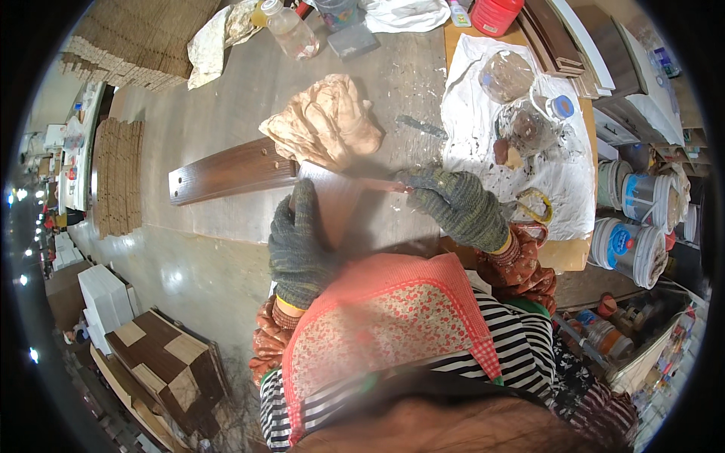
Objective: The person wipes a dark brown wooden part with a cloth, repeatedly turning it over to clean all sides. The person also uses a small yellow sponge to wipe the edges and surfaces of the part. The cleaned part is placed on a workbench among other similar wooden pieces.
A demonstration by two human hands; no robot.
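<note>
My left hand [302,245], in a dark grey-green knitted glove, grips the edge of a brown wooden board [336,198], its thumb along the near left side. The board is tilted and seen at a slant. In my right hand [457,208], gloved alike, the fingers pinch a thin reddish-brown stick-like tool [384,185]; its far end meets the board's right edge, and its exact kind is unclear. Left of the board, a dark brown wooden strip with holes [226,174] lies on the table. A crumpled beige cloth [325,121] rests just beyond, overlapping the strip's right end.
On the right, a stained white cloth [559,204] carries plastic containers [529,124] and a yellow ring [538,205]. A clear jar [291,30] and a grey block [353,41] stand at the back. Stacked boards [117,177] line the left; paint buckets [630,249] stand right.
</note>
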